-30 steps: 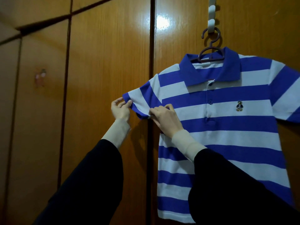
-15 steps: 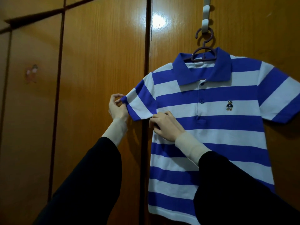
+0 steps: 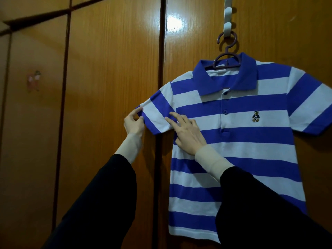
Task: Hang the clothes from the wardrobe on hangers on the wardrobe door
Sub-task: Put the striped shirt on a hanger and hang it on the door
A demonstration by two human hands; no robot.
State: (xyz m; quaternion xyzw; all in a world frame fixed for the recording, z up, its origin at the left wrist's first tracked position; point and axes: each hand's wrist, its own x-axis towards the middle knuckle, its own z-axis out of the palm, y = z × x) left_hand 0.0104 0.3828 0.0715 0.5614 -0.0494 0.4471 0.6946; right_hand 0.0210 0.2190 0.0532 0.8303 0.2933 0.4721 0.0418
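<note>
— On the wardrobe door [image 3: 115, 87], what hangs?

— A blue-and-white striped polo shirt [image 3: 242, 141], on a purple hanger [image 3: 226, 59] hooked to a white over-door hook [image 3: 228, 24], flat against the wood.

— And the hands?

— The left hand [image 3: 133, 123] pinches the sleeve [image 3: 158, 115] hem between thumb and finger; the right hand [image 3: 186, 132] lies with fingers spread on the fabric beside the sleeve seam.

— How should the smoothing go?

— Likely best: draw the hem outward gently, sweep the flat hand toward it, and avoid tugging the hanger askew.
</note>
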